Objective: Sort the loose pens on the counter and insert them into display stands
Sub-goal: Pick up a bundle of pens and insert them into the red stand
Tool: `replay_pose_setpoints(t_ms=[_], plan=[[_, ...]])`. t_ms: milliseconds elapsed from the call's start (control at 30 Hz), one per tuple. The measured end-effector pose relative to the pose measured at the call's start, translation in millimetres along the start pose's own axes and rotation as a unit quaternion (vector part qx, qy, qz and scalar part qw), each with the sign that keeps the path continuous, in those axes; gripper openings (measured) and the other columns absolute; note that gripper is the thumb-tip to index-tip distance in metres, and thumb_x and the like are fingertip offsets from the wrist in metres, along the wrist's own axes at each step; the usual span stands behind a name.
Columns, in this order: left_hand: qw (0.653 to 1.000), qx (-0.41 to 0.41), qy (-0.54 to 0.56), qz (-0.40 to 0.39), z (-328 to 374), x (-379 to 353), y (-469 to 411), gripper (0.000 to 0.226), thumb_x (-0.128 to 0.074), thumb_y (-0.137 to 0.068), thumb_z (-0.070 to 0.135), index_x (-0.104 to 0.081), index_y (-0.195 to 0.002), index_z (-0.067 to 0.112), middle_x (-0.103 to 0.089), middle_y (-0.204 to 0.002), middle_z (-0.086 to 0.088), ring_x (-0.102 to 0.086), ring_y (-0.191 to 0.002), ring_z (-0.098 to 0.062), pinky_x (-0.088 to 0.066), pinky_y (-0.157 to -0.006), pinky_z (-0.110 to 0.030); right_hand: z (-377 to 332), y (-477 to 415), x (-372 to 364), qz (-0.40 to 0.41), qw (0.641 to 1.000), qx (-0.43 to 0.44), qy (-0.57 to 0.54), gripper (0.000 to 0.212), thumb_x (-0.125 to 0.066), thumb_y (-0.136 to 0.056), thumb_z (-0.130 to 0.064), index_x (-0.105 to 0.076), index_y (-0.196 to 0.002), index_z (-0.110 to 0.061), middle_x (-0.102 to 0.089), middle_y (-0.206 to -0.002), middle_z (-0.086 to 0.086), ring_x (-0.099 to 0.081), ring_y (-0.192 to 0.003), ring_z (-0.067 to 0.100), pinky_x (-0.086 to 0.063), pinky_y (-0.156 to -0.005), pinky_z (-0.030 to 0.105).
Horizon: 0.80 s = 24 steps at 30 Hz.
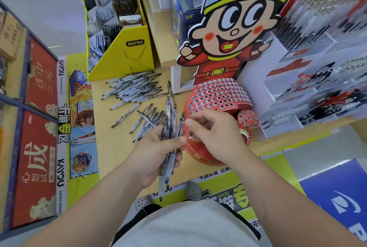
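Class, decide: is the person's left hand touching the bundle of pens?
Touching. The head view shows the left hand with thumb and fingers curled round the bundle of pens.

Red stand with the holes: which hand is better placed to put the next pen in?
Right. The right hand looks free, beside the red stand; the left hand grips the pen bundle.

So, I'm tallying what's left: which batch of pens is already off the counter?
The bundle the left hand grips; the far pile and near pile lie loose on the counter.
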<state>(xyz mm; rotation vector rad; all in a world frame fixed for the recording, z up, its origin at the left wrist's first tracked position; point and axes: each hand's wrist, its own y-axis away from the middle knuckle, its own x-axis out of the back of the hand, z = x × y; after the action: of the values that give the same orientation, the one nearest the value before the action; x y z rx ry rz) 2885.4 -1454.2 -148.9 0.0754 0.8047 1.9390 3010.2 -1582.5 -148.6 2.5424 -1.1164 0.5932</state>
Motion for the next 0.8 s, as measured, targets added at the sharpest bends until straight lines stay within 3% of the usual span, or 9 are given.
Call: replay_pose_setpoints(t_ms=[67, 167, 267, 400, 500, 567, 667, 800], plan=[[1.0, -0.007, -0.023, -0.014, 0, -10, 0, 0.012, -0.072, -0.089, 0.005, -0.061, -0.095, 0.008, -0.06, -0.072, -0.012, -0.054, -0.056, -0.023, -0.047, -0.051, -0.031, -5, 2, 6, -0.04, 0.999, -0.005, -0.032, 0.006, -0.076, -0.087, -0.033, -0.071, -0.083, -0.034, -0.07, -0.076, -0.01, -0.065, -0.072, 0.006, -0.054, -0.071, 0.027], [0.998, -0.02, -0.036, -0.036, 1, -22, 0, 0.015, -0.072, -0.089, 0.004, -0.067, -0.082, 0.017, -0.059, -0.071, -0.012, -0.053, -0.055, -0.023, -0.046, -0.051, -0.031, -5, 4, 17, -0.052, 0.992, -0.035, -0.105, 0.007, -0.079, -0.086, -0.028, -0.074, -0.082, -0.026, -0.071, -0.075, 0.0, -0.069, -0.072, 0.022, -0.053, -0.063, 0.031], [0.997, -0.024, -0.047, -0.051, 0, -32, -1, 0.028, -0.073, -0.088, 0.006, -0.069, -0.069, 0.025, -0.059, -0.07, -0.012, -0.053, -0.054, -0.022, -0.047, -0.052, -0.031, 4, 10, 32, -0.076, 0.97, -0.083, -0.217, 0.004, -0.077, -0.087, -0.018, -0.074, -0.084, -0.018, -0.068, -0.069, 0.002, -0.059, -0.06, 0.015, -0.042, -0.051, 0.021], [0.998, -0.022, -0.035, -0.049, -3, -46, -1, 0.016, -0.078, -0.08, 0.016, -0.065, -0.088, 0.013, -0.059, -0.075, -0.013, -0.056, -0.059, -0.022, -0.049, -0.054, -0.032, 12, 12, 48, -0.075, 0.963, -0.097, -0.238, 0.006, -0.074, -0.088, -0.014, -0.071, -0.084, -0.01, -0.069, -0.07, 0.01, -0.058, -0.063, 0.026, -0.04, -0.048, 0.026], [1.0, -0.01, -0.005, -0.024, -8, -48, -2, 0.029, -0.076, -0.078, 0.023, -0.062, -0.099, 0.009, -0.062, -0.08, -0.011, -0.058, -0.061, -0.022, -0.051, -0.055, -0.033, 13, 6, 59, -0.023, 0.951, -0.121, -0.285, 0.015, -0.07, -0.089, -0.005, -0.065, -0.076, -0.012, -0.07, -0.069, 0.008, -0.065, -0.059, 0.017, -0.043, -0.049, 0.023], [1.0, 0.001, 0.024, 0.009, -11, -43, -4, 0.023, -0.073, -0.085, 0.022, -0.063, -0.1, 0.009, -0.064, -0.081, -0.01, -0.058, -0.06, -0.021, -0.052, -0.055, -0.032, 13, -1, 68, 0.029, 0.942, -0.124, -0.311, 0.02, -0.068, -0.089, -0.003, -0.063, -0.074, -0.015, -0.069, -0.068, 0.007, -0.065, -0.058, 0.015, -0.047, -0.05, 0.021], [0.995, 0.014, 0.054, 0.078, -19, -30, -9, 0.012, -0.068, -0.094, 0.019, -0.064, -0.099, 0.009, -0.063, -0.077, -0.008, -0.056, -0.057, -0.019, -0.051, -0.052, -0.031, 18, -11, 78, 0.093, 0.949, -0.097, -0.286, 0.012, -0.07, -0.088, -0.003, -0.067, -0.082, -0.013, -0.071, -0.07, 0.007, -0.067, -0.064, 0.019, -0.053, -0.056, 0.025], [0.987, 0.02, 0.092, 0.132, -26, -17, -9, 0.011, -0.069, -0.093, 0.016, -0.064, -0.098, 0.008, -0.06, -0.074, -0.009, -0.053, -0.055, -0.021, -0.05, -0.05, -0.031, 32, -16, 70, 0.11, 0.981, -0.028, -0.156, 0.011, -0.077, -0.085, -0.012, -0.07, -0.09, -0.02, -0.073, -0.08, 0.003, -0.072, -0.079, 0.023, -0.06, -0.072, 0.037]])
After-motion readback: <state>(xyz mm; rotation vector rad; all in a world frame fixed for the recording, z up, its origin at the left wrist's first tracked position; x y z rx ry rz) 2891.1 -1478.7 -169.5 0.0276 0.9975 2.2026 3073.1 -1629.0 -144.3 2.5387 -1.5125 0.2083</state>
